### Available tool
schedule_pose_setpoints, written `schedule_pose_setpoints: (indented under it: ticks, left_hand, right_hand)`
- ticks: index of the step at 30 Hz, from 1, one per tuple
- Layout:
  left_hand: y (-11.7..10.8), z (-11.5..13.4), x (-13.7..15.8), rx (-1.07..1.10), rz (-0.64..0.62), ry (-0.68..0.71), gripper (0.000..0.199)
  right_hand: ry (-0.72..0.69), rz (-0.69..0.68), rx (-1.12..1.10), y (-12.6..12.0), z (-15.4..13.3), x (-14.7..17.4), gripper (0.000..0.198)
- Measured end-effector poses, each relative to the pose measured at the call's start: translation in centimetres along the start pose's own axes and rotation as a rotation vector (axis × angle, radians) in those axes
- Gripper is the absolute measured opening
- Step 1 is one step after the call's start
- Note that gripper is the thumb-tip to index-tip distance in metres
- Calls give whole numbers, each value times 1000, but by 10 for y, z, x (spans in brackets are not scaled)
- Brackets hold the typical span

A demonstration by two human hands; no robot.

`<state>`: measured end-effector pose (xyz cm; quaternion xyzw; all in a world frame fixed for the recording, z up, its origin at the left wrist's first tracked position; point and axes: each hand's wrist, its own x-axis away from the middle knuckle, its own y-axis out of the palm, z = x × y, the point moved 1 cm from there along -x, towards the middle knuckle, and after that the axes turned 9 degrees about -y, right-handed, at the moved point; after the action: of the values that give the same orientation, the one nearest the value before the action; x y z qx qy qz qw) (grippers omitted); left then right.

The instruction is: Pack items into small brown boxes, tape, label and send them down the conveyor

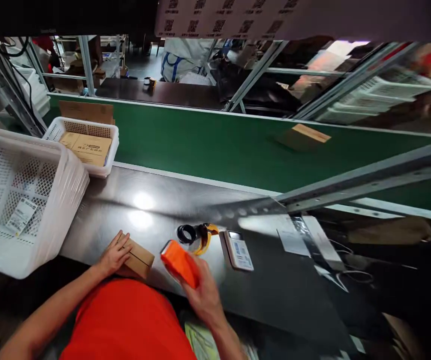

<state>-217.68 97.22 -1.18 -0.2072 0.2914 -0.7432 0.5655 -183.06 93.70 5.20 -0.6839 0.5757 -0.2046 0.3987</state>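
Pressing down on a small cardboard box [137, 258] at the near edge of the metal table [275, 290], the left hand [115, 255] lies flat, fingers spread. It looks light and stiff, best held by its sides. The right hand [203, 295] is closed around an orange tape dispenser [180, 262]. Farther left, boxes in a white basket [104, 150] carry unreadable print.

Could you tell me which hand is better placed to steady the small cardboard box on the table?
Left. The left hand already rests on the small cardboard box, while the right hand is busy holding an orange tool.
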Motion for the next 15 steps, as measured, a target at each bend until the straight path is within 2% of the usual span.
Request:
schedule_pose_setpoints:
  ticks: [2, 3, 5, 7, 11, 12, 13, 15]
  left_hand:
    - [1, -3, -1, 105, 32, 11, 41]
    - [2, -4, -1, 150, 31, 28, 42]
    - [3, -5, -2, 226, 15, 55, 44]
    - [3, -4, 0, 295, 57, 10, 45]
    - [-6, 9, 9, 482, 447, -394, 53]
    - [-7, 14, 12, 553, 470, -505, 57]
    - [-7, 20, 13, 641, 423, -606, 61]
    - [-5, 33, 13, 842, 215, -737, 70]
  right_hand:
    - [-298, -116, -51, 23, -38, -23, 70]
    - [-388, -164, -27, 32, -53, -33, 73]
    - [-461, -218, 60, 45, -70, -46, 80]
    - [-470, -240, 146, 52, -74, -51, 84]
    - [-507, -183, 211, 54, -68, -44, 84]
    - [-525, -156, 214, 54, -67, -42, 83]
    - [-541, -132, 216, 54, -67, -41, 82]
    - [-556, -105, 222, 54, -68, -41, 82]
